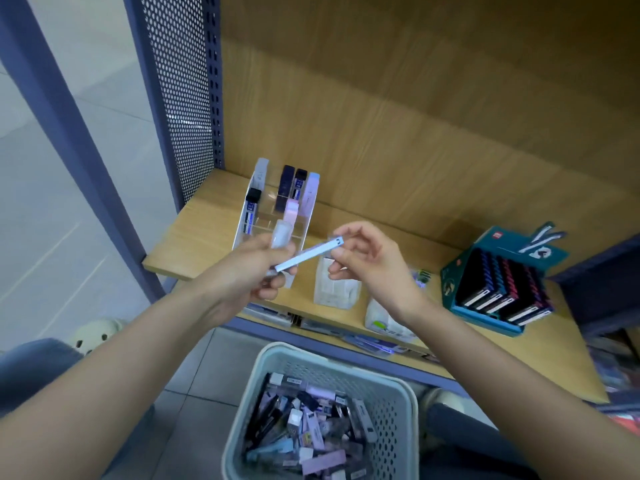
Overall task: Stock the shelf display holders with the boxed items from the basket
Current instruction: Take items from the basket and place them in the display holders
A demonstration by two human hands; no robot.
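Observation:
Both hands hold one slim light-blue box [308,255] in front of the clear tiered display holder [277,216] on the wooden shelf. My left hand [251,271] grips its lower end, and my right hand [363,261] pinches its upper end between thumb and fingers. The holder carries a few upright boxes, dark, pink and pale blue. Below, a pale grey perforated basket [391,393] on the floor holds several small boxes in a loose pile.
A teal carton [498,271] of dark pens stands on the shelf at right. Two clear plastic packs [334,289] lie behind my right hand. The perforated blue shelf side [183,98] rises at left. More packs lie on the lower shelf edge [363,341].

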